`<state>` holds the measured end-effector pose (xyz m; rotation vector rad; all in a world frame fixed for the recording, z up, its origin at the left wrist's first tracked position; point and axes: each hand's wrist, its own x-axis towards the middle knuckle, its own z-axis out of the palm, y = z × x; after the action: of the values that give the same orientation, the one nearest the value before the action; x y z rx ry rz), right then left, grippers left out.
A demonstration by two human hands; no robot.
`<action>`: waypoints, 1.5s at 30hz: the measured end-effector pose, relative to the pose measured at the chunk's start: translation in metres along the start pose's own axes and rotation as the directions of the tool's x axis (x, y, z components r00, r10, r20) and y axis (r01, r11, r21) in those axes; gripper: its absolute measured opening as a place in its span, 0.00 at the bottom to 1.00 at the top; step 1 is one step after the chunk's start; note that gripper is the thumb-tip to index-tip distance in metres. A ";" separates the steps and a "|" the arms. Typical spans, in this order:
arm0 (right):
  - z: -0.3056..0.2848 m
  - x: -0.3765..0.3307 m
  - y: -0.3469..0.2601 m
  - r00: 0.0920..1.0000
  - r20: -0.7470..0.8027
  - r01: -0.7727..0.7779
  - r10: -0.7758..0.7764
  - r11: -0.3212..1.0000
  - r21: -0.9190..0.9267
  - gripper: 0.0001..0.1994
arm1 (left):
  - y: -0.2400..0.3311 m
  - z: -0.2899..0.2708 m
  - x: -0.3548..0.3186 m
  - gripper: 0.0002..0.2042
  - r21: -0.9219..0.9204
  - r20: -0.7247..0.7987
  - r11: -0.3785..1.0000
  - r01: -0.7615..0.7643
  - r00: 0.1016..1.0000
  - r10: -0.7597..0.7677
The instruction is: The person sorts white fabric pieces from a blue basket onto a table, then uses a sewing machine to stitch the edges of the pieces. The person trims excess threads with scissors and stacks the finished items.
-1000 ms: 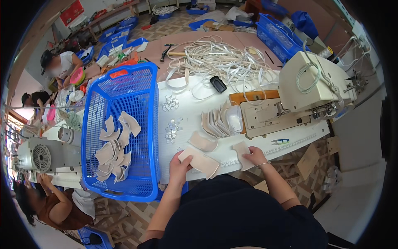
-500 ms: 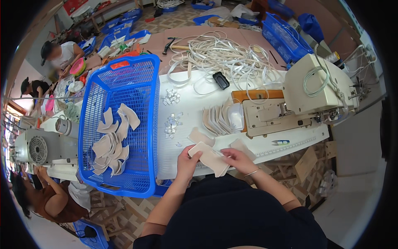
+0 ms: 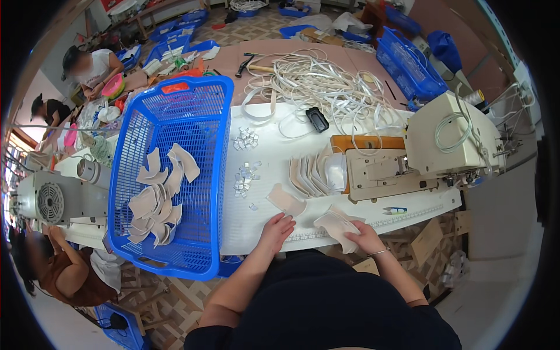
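At 1 o'clock from the person's body, the right hand (image 3: pixel 365 238) pinches thin beige panels (image 3: pixel 332 223) between thumb and fingers, over the near edge of the white table (image 3: pixel 265 160). At 10 o'clock the left hand (image 3: pixel 276 232) is empty, its fingers straightened and close together, just beside a lone beige panel (image 3: pixel 286 200) at 11 o'clock. Small snips (image 3: pixel 395 210) lie toward 1 o'clock. Farther off, a row of curved panels (image 3: pixel 309 175) stands at 12 o'clock, small clear fittings (image 3: pixel 247 178) lie at 11, a blue basket (image 3: pixel 221 175) holding more panels (image 3: pixel 153 201) sits at 10, and a sewing machine (image 3: pixel 437 140) stands at 1. Beyond, tangled pale straps (image 3: pixel 318 81) spread at 12 o'clock.
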<state>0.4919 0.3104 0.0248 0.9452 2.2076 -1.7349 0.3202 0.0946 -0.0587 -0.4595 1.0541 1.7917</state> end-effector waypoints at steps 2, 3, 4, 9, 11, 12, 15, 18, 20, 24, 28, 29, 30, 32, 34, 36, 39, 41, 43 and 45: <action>0.000 0.000 0.006 1.000 -0.008 -0.002 0.002 1.000 0.019 0.17 | 0.000 0.009 0.009 0.30 0.011 -0.027 0.999 -0.032 0.999 0.033; 0.000 0.000 0.010 1.000 -0.009 0.005 -0.005 1.000 0.018 0.17 | -0.002 0.013 0.012 0.30 0.043 -0.054 0.997 -0.068 0.996 0.070; 0.002 0.001 0.010 1.000 -0.011 0.015 -0.015 1.000 0.022 0.17 | -0.001 0.019 0.014 0.30 0.081 -0.079 0.991 -0.105 0.991 0.111; 0.004 -0.001 0.007 1.000 -0.021 0.007 -0.005 0.996 0.085 0.17 | -0.007 0.027 0.021 0.29 0.387 -0.059 0.804 -0.452 0.858 0.510; 0.000 0.000 0.006 0.999 -0.037 0.022 -0.019 0.996 0.092 0.17 | -0.004 0.037 0.022 0.28 0.451 -0.020 0.709 -0.543 0.788 0.616; 0.000 0.000 0.004 0.999 -0.044 0.027 -0.023 0.996 0.088 0.18 | -0.001 0.041 0.025 0.29 0.583 0.072 0.555 -0.593 0.719 0.691; -0.001 0.004 0.003 0.996 -0.064 0.061 -0.055 0.994 0.095 0.18 | 0.009 0.048 0.032 0.31 0.779 0.328 0.096 -0.620 0.533 0.780; -0.010 0.001 -0.010 0.984 -0.154 0.081 -0.084 0.996 -0.031 0.18 | 0.011 0.053 0.046 0.32 0.795 0.405 -0.059 -0.604 0.455 0.793; -0.027 0.006 -0.003 0.959 -0.267 0.100 -0.091 0.995 0.023 0.18 | 0.011 0.049 0.052 0.33 0.793 0.416 -0.065 -0.606 0.460 0.784; -0.074 0.004 0.003 0.876 -0.481 0.142 -0.029 0.969 0.201 0.15 | 0.012 0.046 0.061 0.33 0.758 0.371 0.085 -0.647 0.535 0.759; -0.080 -0.006 0.010 0.903 -0.422 0.055 0.078 0.954 0.294 0.13 | 0.014 0.048 0.058 0.34 0.767 0.381 0.079 -0.636 0.552 0.742; -0.076 -0.007 0.011 0.921 -0.373 0.016 0.113 0.946 0.325 0.13 | 0.014 0.049 0.058 0.33 0.767 0.384 0.075 -0.637 0.550 0.741; -0.071 -0.006 0.011 0.927 -0.358 -0.051 0.107 0.985 0.163 0.12 | 0.014 0.049 0.057 0.33 0.766 0.373 0.096 -0.636 0.561 0.739; -0.054 -0.003 0.018 0.950 -0.306 -0.035 0.065 0.994 0.104 0.14 | 0.013 0.050 0.054 0.33 0.764 0.355 0.134 -0.631 0.584 0.730; -0.042 0.003 0.021 0.961 -0.264 0.065 -0.088 0.993 -0.098 0.15 | 0.013 0.047 0.051 0.33 0.768 0.342 0.143 -0.624 0.589 0.732; -0.031 0.000 0.008 0.950 -0.186 0.171 -0.251 0.916 -0.362 0.16 | 0.014 0.044 0.050 0.33 0.775 0.322 0.163 -0.610 0.603 0.730; -0.020 -0.003 0.010 0.966 -0.146 0.132 -0.213 0.893 -0.431 0.15 | 0.013 0.042 0.046 0.33 0.785 0.292 0.192 -0.590 0.624 0.724; -0.019 -0.007 0.013 0.961 -0.148 0.149 -0.236 0.884 -0.444 0.15 | 0.011 0.042 0.038 0.32 0.791 0.280 0.187 -0.583 0.616 0.736; -0.021 -0.020 0.009 0.939 -0.162 0.194 -0.302 0.858 -0.475 0.15 | 0.003 0.041 0.024 0.29 0.786 0.249 0.249 -0.566 0.658 0.710; -0.034 -0.031 0.007 0.950 -0.153 0.170 -0.274 0.859 -0.482 0.14 | -0.011 0.040 0.018 0.26 0.765 0.255 0.335 -0.550 0.736 0.627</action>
<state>0.5285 0.3313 0.0448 0.8112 2.7938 -1.1141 0.3269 0.1388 -0.0544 0.5288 2.1649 1.6040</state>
